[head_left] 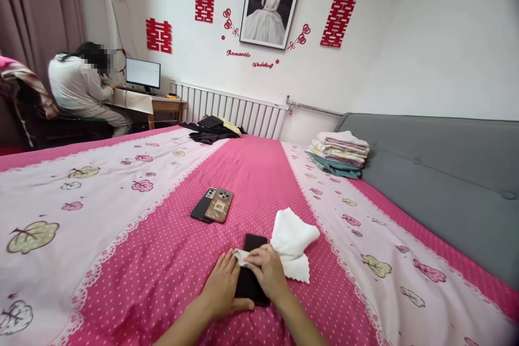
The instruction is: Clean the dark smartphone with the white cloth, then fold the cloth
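A dark smartphone (249, 287) lies face-up on the pink dotted bedspread (178, 275). My left hand (223, 286) rests flat along its left edge, fingers stretched out and the thumb across its lower end. My right hand (265, 271) is over the phone, its fingers pinching a bunched part of a white cloth (290, 235) against the screen. The rest of that cloth spreads out to the right of the phone. Farther up the bed are two more phones: a brown patterned one (219, 206) with a round camera block partly overlaps a black one (201, 210).
Folded clothes (339, 152) are stacked by the grey headboard (438, 173). Dark garments (213, 128) lie at the bed's far edge, near a white radiator (231, 105). At the back left, a person (77, 84) sits at a desk (133, 100) with a monitor (143, 73).
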The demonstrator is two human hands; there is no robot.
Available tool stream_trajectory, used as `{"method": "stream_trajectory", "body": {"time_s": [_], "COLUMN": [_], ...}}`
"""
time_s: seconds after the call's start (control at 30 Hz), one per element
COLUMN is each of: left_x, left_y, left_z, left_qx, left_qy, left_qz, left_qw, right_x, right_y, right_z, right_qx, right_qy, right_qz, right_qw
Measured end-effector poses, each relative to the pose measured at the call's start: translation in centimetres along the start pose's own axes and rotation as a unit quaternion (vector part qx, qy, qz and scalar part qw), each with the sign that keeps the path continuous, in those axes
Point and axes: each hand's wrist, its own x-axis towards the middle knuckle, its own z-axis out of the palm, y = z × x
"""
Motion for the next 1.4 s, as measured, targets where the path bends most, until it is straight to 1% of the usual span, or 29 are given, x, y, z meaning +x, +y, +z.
{"method": "stream_trajectory", "body": {"time_s": [0.07,0.2,0.37,0.5,0.67,0.77,0.9,1.03,1.1,1.17,1.2,1.3,1.4], "left_x": [0.0,-0.1,-0.1,-0.1,-0.2,-0.1,-0.1,-0.1,-0.1,-0.2,-0.2,-0.1,0.0], "left_y": [0.2,0.8,0.6,0.3,0.8,1.0,1.2,1.3,1.2,1.2,1.2,1.3,1.3], "left_z": [-0.2,-1.0,-0.8,-0.6,-1.2,-1.7,-2.0,-2.0,-1.9,-1.8,-1.8,-1.8,-1.9], "left_qx": [-0.008,-0.024,-0.04,-0.043,-0.04,-0.039,-0.025,-0.011,-0.016,-0.02,-0.019,-0.012,-0.005], "left_qy": [-0.012,-0.057,-0.054,-0.058,-0.067,-0.083,-0.091,-0.104,-0.093,-0.082,-0.081,-0.097,-0.11], "left_qz": [-0.012,-0.037,-0.031,-0.022,-0.03,-0.036,-0.04,-0.047,-0.043,-0.04,-0.041,-0.047,-0.049], "left_qw": [1.0,0.997,0.997,0.997,0.996,0.995,0.995,0.993,0.995,0.996,0.996,0.994,0.993], "right_x": [0.8,2.5,4.5,5.2,5.2,4.8,4.1,3.3,3.0,2.7,2.6,2.4,2.1], "right_y": [0.5,1.8,3.3,4.0,4.2,4.2,3.9,3.6,3.5,3.3,3.2,2.6,1.9], "right_z": [0.3,0.8,1.1,1.1,1.0,0.9,0.8,0.8,0.6,0.2,0.0,-1.0,-1.8], "right_qx": [-0.002,-0.018,-0.045,-0.052,-0.079,-0.116,-0.173,-0.227,-0.239,-0.252,-0.263,-0.296,-0.302], "right_qy": [0.007,0.021,0.02,0.02,0.033,0.052,0.087,0.093,0.094,0.075,0.054,-0.022,-0.064], "right_qz": [0.004,0.01,0.026,0.021,0.032,0.05,0.079,0.12,0.127,0.137,0.145,0.173,0.185], "right_qw": [1.0,1.0,0.998,0.998,0.996,0.991,0.978,0.962,0.958,0.955,0.952,0.939,0.933]}}
